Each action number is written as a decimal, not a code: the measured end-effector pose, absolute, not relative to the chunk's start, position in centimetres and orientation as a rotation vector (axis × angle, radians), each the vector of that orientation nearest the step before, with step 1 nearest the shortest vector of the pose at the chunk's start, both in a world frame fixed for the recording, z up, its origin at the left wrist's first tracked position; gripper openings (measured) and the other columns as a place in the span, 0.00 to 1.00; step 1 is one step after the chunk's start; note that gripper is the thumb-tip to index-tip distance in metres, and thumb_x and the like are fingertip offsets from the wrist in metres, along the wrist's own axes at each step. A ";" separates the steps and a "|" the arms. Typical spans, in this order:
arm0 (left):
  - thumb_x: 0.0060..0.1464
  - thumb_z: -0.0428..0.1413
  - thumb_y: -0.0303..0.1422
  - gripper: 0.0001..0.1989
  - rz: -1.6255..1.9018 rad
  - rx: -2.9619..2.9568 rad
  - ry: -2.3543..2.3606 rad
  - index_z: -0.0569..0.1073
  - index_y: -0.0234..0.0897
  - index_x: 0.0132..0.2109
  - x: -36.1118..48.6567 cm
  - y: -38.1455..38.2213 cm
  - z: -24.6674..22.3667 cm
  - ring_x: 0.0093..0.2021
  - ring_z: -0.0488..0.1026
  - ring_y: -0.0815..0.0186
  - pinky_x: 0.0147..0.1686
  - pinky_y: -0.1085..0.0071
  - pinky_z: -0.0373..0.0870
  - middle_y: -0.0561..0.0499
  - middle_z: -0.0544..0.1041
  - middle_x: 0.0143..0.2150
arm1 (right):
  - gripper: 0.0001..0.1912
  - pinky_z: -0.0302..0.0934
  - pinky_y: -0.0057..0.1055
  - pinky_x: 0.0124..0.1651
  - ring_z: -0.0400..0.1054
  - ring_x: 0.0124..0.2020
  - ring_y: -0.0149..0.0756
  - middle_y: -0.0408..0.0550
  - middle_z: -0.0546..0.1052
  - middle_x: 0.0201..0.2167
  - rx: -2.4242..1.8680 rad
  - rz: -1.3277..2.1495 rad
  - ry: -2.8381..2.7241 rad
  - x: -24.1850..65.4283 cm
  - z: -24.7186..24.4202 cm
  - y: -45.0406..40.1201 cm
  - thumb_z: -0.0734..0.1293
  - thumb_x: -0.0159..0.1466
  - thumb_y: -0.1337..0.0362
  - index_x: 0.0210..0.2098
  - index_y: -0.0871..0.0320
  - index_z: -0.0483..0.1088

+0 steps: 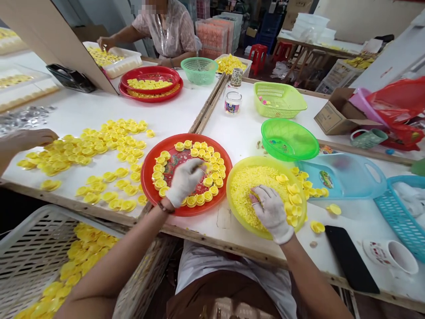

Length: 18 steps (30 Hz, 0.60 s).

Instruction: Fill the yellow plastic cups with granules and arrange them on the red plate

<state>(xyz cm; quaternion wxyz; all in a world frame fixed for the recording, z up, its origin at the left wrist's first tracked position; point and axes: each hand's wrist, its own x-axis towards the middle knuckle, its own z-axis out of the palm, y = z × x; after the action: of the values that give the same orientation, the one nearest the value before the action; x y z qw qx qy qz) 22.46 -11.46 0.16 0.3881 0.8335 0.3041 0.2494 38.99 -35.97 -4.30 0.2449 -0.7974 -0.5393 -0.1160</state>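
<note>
My left hand (187, 179), in a white fingerless-tipped glove, hovers over a red round tray (148, 177). Its fingertips are pinched together, with a blurred yellowish bit at them that I cannot make out. Small yellow plastic cup-shaped pieces (199, 199) stand in curved rows on the tray. My right hand (269, 210), gloved alike, is down in a yellow bowl (234, 217). Its fingers curl toward the thumb with something yellow between them. Small yellow pellet-like pieces (245, 179) fill the bowl, and yellow petal-shaped pieces (294, 199) lie along its right side.
Yellow flower-like pieces (76, 148) spread over the table at left, where another person's hand (29, 139) reaches in. A second person (166, 31) sits across. Green bowl (288, 139), blue tray (352, 177), black phone (350, 257) and mug (390, 254) stand at right. A white crate (36, 239) sits below.
</note>
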 end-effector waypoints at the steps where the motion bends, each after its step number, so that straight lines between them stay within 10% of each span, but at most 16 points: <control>1: 0.62 0.53 0.38 0.14 0.627 2.042 0.677 0.77 0.34 0.46 22.8 -13.8 0.1 0.35 0.74 0.65 0.39 0.70 0.71 0.48 0.80 0.37 | 0.14 0.61 0.42 0.49 0.69 0.46 0.46 0.55 0.76 0.46 -2.210 -0.308 -1.503 38.8 -4.2 -35.9 0.62 0.70 0.57 0.48 0.59 0.72; 9: 0.62 0.53 0.35 0.14 0.662 1.824 0.432 0.80 0.34 0.45 27.4 -23.0 -0.7 0.41 0.77 0.62 0.46 0.68 0.73 0.45 0.81 0.43 | 0.13 0.56 0.38 0.35 0.64 0.31 0.41 0.50 0.72 0.29 -2.203 0.006 -1.596 38.7 -4.8 -36.2 0.57 0.70 0.61 0.32 0.56 0.67; 18: 0.59 0.52 0.45 0.18 0.277 1.657 0.407 0.76 0.33 0.37 29.2 -21.6 -1.1 0.29 0.74 0.65 0.30 0.71 0.74 0.48 0.76 0.34 | 0.23 0.42 0.25 0.19 0.49 0.17 0.24 0.36 0.58 0.20 -1.244 0.632 -0.307 40.8 -0.2 -34.2 0.64 0.65 0.44 0.28 0.54 0.56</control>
<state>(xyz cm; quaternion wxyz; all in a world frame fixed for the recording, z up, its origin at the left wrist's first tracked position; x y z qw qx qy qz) 29.22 -21.61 -1.14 0.6493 0.7290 0.1792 0.1219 40.83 -34.22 -0.16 0.7555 -0.5705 -0.1406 0.2898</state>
